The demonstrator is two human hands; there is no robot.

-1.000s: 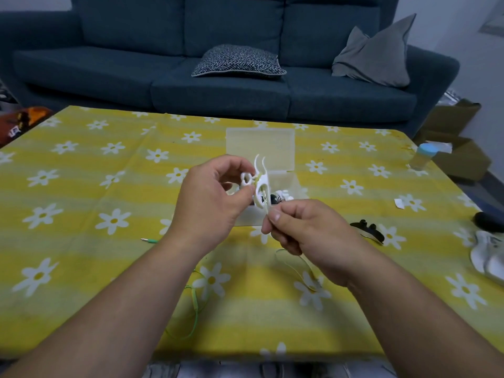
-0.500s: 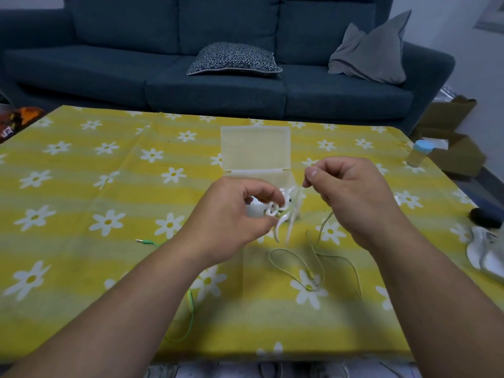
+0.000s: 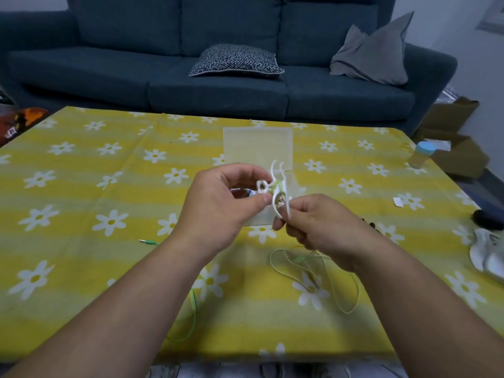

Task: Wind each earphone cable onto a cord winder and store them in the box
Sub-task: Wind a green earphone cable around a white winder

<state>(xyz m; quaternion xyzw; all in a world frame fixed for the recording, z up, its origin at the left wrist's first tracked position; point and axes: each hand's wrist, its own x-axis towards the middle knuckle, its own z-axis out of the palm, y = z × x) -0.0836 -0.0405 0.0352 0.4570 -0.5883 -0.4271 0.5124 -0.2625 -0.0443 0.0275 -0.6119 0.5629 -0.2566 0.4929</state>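
My left hand point(image 3: 221, 203) pinches a white cord winder point(image 3: 275, 192) above the table's middle, its prongs pointing up, with a few green turns around its waist. My right hand point(image 3: 319, 227) sits just right of and below the winder, fingers curled round the green earphone cable point(image 3: 327, 276). The slack cable loops on the cloth under that hand, and its plug point(image 3: 147, 242) lies to the left. Behind the hands stands the clear plastic box point(image 3: 257, 148) with its lid open; its contents are mostly hidden.
A yellow cloth with white daisies point(image 3: 81, 186) covers the table. A black winder point(image 3: 368, 223) peeks out behind my right wrist. A blue-capped bottle point(image 3: 421, 155) stands at the right edge, a paper scrap point(image 3: 397, 202) nearby. A blue sofa point(image 3: 218, 64) lies beyond.
My right hand swung from up right of the winder down to just below it, carrying the cable. My left hand lifted the winder slightly and turned its prongs upward.
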